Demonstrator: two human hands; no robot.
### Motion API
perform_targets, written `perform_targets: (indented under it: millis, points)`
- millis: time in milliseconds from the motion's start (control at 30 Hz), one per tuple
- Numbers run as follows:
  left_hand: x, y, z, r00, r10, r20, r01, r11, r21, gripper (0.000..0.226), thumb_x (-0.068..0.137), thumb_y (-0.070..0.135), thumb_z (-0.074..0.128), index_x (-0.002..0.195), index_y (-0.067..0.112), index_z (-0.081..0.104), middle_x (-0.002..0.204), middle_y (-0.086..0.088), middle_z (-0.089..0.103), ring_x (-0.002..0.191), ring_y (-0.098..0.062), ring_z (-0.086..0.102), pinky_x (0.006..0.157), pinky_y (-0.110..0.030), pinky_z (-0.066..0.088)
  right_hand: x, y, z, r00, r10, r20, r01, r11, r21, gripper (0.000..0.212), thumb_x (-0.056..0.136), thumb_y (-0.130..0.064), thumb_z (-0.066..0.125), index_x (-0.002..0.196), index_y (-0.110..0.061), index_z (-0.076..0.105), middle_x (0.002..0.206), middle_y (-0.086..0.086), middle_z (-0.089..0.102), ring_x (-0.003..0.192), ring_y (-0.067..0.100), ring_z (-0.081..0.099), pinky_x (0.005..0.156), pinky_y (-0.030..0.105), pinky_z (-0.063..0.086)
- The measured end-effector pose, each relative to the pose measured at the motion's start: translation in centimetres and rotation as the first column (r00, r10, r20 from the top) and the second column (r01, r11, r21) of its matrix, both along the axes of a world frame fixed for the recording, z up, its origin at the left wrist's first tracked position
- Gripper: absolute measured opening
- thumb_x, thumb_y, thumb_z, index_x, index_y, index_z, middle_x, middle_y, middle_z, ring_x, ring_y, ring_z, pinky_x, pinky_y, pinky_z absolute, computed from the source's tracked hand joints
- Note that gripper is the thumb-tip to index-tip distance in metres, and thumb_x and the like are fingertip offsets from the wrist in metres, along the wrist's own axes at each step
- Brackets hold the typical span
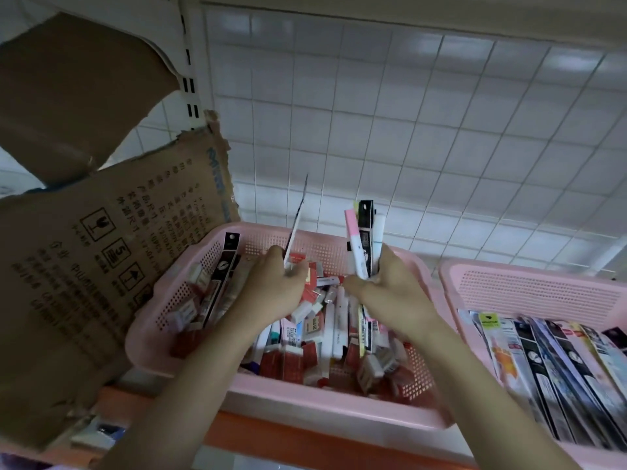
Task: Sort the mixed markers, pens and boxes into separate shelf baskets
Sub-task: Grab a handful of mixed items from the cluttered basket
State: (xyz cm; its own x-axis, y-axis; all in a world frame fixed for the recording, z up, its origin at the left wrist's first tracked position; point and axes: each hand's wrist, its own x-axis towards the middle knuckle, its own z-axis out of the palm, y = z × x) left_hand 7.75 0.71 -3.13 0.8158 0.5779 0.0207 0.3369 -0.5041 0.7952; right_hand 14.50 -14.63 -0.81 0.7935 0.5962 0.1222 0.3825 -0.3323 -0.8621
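Hands work over the middle pink basket (234, 398), which sits on a shelf with an orange front edge (305, 439) and is heaped with small red and white boxes (295, 361), white markers (330, 334) and packaged pens. The left hand (274, 283) pinches a slim pen pack (296, 228) at its lower end, the pack standing nearly upright and leaning slightly right above the pile. The right hand (390, 283) is curled round a bundle held upright: a pink-capped marker (356, 245), a black carded pen pack (365, 228) behind it, and a pale marker (379, 232) just beside that. Another black carded pack (225, 262) leans against the basket's left inner wall. To the right, a second pink basket (529, 283) stands just beside the first and holds long carded pen packs (556, 364) laid side by side. On the left, a torn cardboard box (112, 239) with printed handling symbols touches the middle basket's left rim. A white wire grid panel (407, 130) backs the shelf.
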Motion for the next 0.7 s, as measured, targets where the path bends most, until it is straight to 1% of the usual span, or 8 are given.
perform_targets:
  millis: [67, 133, 200, 367, 467, 533, 633, 700]
  points:
    - [-0.2, -1.0, 0.7, 0.994, 0.045, 0.1, -0.047, 0.999, 0.012, 0.037, 0.097, 0.036, 0.042, 0.117, 0.006, 0.046, 0.082, -0.007, 0.058, 0.055, -0.006, 0.049, 0.031, -0.009, 0.032, 0.1, -0.6, 0.9, 0.99, -0.02, 0.142, 0.023, 1.0, -0.021, 0.021, 0.083, -0.012, 0.061, 0.093, -0.02, 0.044, 0.064, -0.005, 0.05, 0.045, -0.003, 0.05, 0.037, 0.012, 0.036]
    - [-0.3, -2.2, 1.4, 0.974, 0.121, 0.193, -0.134, 0.989, 0.059, 0.031, 0.097, 0.035, 0.043, 0.102, 0.005, 0.045, 0.059, -0.001, 0.048, 0.043, -0.004, 0.044, 0.033, -0.014, 0.031, 0.2, -1.7, 1.9, 0.969, -0.046, 0.244, 0.05, 0.999, -0.011, 0.023, 0.084, -0.013, 0.06, 0.098, -0.015, 0.043, 0.067, -0.003, 0.048, 0.05, 0.006, 0.05, 0.043, 0.02, 0.042]
    - [-0.3, -3.9, 2.1, 0.951, 0.188, 0.245, -0.218, 0.971, 0.099, 0.028, 0.097, 0.037, 0.043, 0.098, 0.009, 0.044, 0.058, 0.002, 0.047, 0.045, -0.003, 0.046, 0.038, -0.018, 0.028, 0.3, -3.6, 3.0, 0.936, -0.09, 0.34, 0.082, 0.996, 0.037, 0.022, 0.083, -0.013, 0.059, 0.097, -0.013, 0.042, 0.067, -0.002, 0.048, 0.053, 0.01, 0.047, 0.048, 0.027, 0.041]
    - [0.7, -11.8, 3.3, 0.904, 0.169, 0.392, -0.248, 0.956, 0.159, 0.023, 0.097, 0.034, 0.044, 0.097, 0.011, 0.047, 0.058, -0.001, 0.052, 0.048, -0.007, 0.051, 0.04, -0.015, 0.033, 1.4, -13.3, 5.1, 0.81, -0.212, 0.546, 0.169, 0.977, 0.129, 0.023, 0.083, -0.012, 0.059, 0.084, -0.015, 0.037, 0.057, -0.003, 0.045, 0.05, 0.012, 0.049, 0.043, 0.021, 0.036]
    - [1.6, -19.5, 3.7, 0.851, 0.132, 0.509, -0.193, 0.979, 0.069, 0.018, 0.094, 0.028, 0.049, 0.086, 0.012, 0.047, 0.058, 0.002, 0.051, 0.05, 0.001, 0.053, 0.047, -0.01, 0.039, 2.2, -22.0, 5.4, 0.76, -0.328, 0.56, 0.278, 0.944, 0.175, 0.025, 0.08, -0.013, 0.062, 0.076, -0.018, 0.037, 0.054, -0.003, 0.045, 0.061, 0.007, 0.051, 0.045, 0.015, 0.037]
    - [2.0, -25.2, 3.4, 0.836, 0.088, 0.541, -0.126, 0.992, 0.033, 0.02, 0.092, 0.03, 0.05, 0.08, 0.014, 0.047, 0.057, 0.001, 0.051, 0.048, -0.008, 0.05, 0.046, -0.017, 0.036, 2.3, -28.4, 5.1, 0.756, -0.408, 0.512, 0.352, 0.913, 0.206, 0.025, 0.076, -0.017, 0.064, 0.072, -0.02, 0.04, 0.054, 0.0, 0.049, 0.058, 0.008, 0.051, 0.043, 0.012, 0.037]
    - [2.5, -33.5, 2.4, 0.832, 0.057, 0.551, -0.068, 0.998, 0.0, 0.019, 0.09, 0.032, 0.051, 0.075, 0.02, 0.044, 0.056, 0.007, 0.054, 0.05, -0.006, 0.051, 0.046, -0.018, 0.036, 2.1, -37.4, 4.0, 0.731, -0.495, 0.471, 0.446, 0.868, 0.219, 0.024, 0.068, -0.03, 0.065, 0.066, -0.02, 0.043, 0.05, -0.002, 0.049, 0.05, 0.001, 0.048, 0.043, 0.009, 0.035]
    - [2.7, -38.3, 1.4, 0.835, 0.057, 0.547, -0.053, 0.998, -0.022, 0.018, 0.09, 0.031, 0.051, 0.077, 0.021, 0.045, 0.06, 0.004, 0.055, 0.054, -0.008, 0.054, 0.053, -0.027, 0.04, 1.7, -42.5, 2.9, 0.734, -0.512, 0.446, 0.466, 0.858, 0.217, 0.024, 0.067, -0.031, 0.066, 0.064, -0.024, 0.043, 0.048, -0.003, 0.05, 0.05, -0.001, 0.048, 0.044, 0.009, 0.035]
